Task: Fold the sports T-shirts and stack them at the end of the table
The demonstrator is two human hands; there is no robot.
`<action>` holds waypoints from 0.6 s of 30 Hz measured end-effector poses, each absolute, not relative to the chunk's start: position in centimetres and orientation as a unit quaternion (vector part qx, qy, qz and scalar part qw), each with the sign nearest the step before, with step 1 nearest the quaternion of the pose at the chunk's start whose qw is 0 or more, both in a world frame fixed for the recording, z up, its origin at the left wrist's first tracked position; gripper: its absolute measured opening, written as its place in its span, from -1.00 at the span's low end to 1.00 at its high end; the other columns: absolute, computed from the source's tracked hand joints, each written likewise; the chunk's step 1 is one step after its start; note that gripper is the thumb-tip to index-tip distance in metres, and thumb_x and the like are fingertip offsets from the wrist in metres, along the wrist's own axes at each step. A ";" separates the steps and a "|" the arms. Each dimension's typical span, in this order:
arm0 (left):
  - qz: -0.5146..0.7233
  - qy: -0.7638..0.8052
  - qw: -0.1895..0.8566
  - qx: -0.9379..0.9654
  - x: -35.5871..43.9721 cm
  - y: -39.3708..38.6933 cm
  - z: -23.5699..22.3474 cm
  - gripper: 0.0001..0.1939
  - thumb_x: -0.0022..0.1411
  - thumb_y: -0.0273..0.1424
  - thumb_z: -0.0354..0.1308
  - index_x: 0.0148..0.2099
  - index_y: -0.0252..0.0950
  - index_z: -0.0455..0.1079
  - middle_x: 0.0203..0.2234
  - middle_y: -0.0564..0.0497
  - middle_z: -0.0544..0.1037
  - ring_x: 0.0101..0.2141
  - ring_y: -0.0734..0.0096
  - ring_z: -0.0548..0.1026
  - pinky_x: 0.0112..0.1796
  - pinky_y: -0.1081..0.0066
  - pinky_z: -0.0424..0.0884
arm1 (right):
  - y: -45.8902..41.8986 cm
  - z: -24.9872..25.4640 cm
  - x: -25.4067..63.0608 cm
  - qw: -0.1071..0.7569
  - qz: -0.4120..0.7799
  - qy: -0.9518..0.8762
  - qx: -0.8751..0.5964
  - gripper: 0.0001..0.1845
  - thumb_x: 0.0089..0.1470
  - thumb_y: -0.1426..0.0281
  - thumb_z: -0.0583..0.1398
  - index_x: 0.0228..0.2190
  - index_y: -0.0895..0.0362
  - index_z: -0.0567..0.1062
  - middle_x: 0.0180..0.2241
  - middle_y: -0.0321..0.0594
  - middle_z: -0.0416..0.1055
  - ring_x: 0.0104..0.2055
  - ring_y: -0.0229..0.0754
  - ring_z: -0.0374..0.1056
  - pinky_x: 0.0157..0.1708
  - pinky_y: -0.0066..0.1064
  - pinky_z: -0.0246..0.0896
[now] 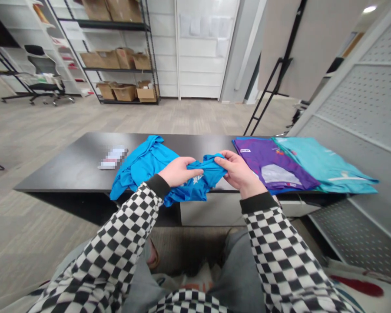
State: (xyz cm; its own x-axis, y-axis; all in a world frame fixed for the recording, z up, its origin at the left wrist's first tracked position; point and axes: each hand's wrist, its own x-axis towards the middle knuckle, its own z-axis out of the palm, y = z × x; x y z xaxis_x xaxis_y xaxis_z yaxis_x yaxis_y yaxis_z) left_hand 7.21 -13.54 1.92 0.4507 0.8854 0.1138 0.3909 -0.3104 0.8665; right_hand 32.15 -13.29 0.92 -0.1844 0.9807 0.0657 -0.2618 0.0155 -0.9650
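A bright blue shirt (140, 167) lies bunched across the middle of the dark table, part of it hanging over the front edge. My left hand (179, 172) grips a gathered part of it, with a small white print showing just below the thumb. My right hand (237, 169) pinches the same cloth at its right end between thumb and fingers. Between the two hands the fabric is raised and crumpled. The lower fingers of my left hand are hidden by the cloth.
On the table (68, 167) to the left lies a blurred-out flat object (113, 157). To the right are a folded purple shirt (257, 158) and a folded teal shirt (326, 161). A perforated grey panel (371, 95) stands at the right; shelves with cardboard boxes (125, 92) are behind.
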 end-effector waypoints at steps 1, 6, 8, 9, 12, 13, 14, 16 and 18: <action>0.326 0.417 0.424 0.735 6.5 -13.5 2.4 -0.53 0.36 0.09 0.34 -0.21 -0.26 0.62 -0.37 -0.01 0.69 -0.35 0.21 0.62 -0.27 0.28 0.54 | -13.1 1.0 32.6 0.514 0.598 -0.487 -0.375 -0.40 -0.21 0.06 0.71 -0.30 0.04 0.58 -0.50 -0.42 0.48 -0.58 -0.32 0.26 -0.63 -0.46 0.12; 0.584 0.420 0.325 0.613 2.6 -12.5 4.2 -0.44 0.39 0.14 0.38 -0.37 -0.20 0.39 -0.59 0.15 0.33 -0.54 0.46 0.29 -0.50 0.43 0.24 | -12.1 0.7 34.2 0.529 0.563 -0.495 -0.397 -0.40 -0.26 0.09 0.71 -0.27 0.03 0.63 -0.40 -0.35 0.57 -0.42 -0.22 0.44 -0.42 -0.38 0.41; 0.678 0.434 0.249 0.539 0.6 -11.5 4.6 -0.43 0.45 0.12 0.34 -0.37 -0.19 0.32 -0.61 0.19 0.23 -0.55 0.48 0.18 -0.51 0.43 0.16 | -11.5 0.2 34.2 0.564 0.522 -0.499 -0.400 -0.43 -0.22 0.07 0.69 -0.29 0.02 0.62 -0.37 -0.34 0.58 -0.37 -0.20 0.44 -0.36 -0.37 0.41; 0.694 0.446 0.224 0.519 -0.5 -11.0 4.8 -0.45 0.50 0.10 0.30 -0.36 -0.19 0.32 -0.61 0.19 0.21 -0.54 0.47 0.16 -0.51 0.42 0.15 | -11.3 -0.2 34.1 0.577 0.504 -0.501 -0.402 -0.45 -0.20 0.06 0.67 -0.29 0.02 0.62 -0.37 -0.35 0.57 -0.36 -0.20 0.43 -0.35 -0.37 0.39; 0.629 0.551 0.130 0.533 -3.3 -10.1 5.2 -0.53 0.64 -0.10 0.15 -0.36 -0.21 0.34 -0.59 0.17 0.23 -0.50 0.43 0.23 -0.42 0.40 0.24 | -10.7 -1.4 33.1 0.590 0.467 -0.515 -0.410 -0.52 -0.06 0.02 0.59 -0.26 0.01 0.60 -0.38 -0.36 0.54 -0.36 -0.18 0.40 -0.34 -0.36 0.34; 0.596 0.585 0.096 0.541 -3.7 -10.2 5.3 -0.59 0.63 -0.20 0.15 -0.35 -0.22 0.38 -0.57 0.14 0.29 -0.45 0.39 0.30 -0.36 0.38 0.31 | -10.7 -1.7 32.6 0.591 0.454 -0.522 -0.413 -0.55 -0.01 0.02 0.56 -0.25 0.00 0.60 -0.38 -0.36 0.52 -0.37 -0.18 0.38 -0.34 -0.35 0.32; 0.568 0.608 0.065 0.551 -3.7 -10.5 5.5 -0.68 0.58 -0.28 0.19 -0.31 -0.23 0.44 -0.51 0.10 0.38 -0.38 0.34 0.40 -0.26 0.34 0.40 | -10.7 -1.9 32.0 0.592 0.442 -0.531 -0.415 -0.58 0.04 0.03 0.53 -0.23 -0.01 0.59 -0.39 -0.37 0.50 -0.37 -0.17 0.36 -0.35 -0.35 0.30; 0.527 0.609 0.031 0.591 -2.2 -11.6 5.6 -0.95 0.43 -0.38 0.29 -0.11 -0.24 0.55 -0.26 -0.03 0.60 -0.13 0.16 0.57 0.02 0.19 0.51 | -11.1 -1.7 30.9 0.593 0.416 -0.553 -0.413 -0.65 0.14 0.04 0.46 -0.20 -0.02 0.59 -0.38 -0.38 0.49 -0.37 -0.16 0.35 -0.35 -0.34 0.29; 0.475 0.550 0.044 0.685 0.8 -13.0 5.5 -0.58 0.32 -0.37 0.36 0.21 -0.23 0.53 0.12 -0.18 0.63 0.17 0.00 0.57 0.27 0.05 0.45 | -11.9 -1.0 29.7 0.574 0.394 -0.598 -0.398 -0.72 0.20 0.09 0.42 -0.18 -0.02 0.60 -0.32 -0.34 0.55 -0.30 -0.12 0.41 -0.25 -0.30 0.36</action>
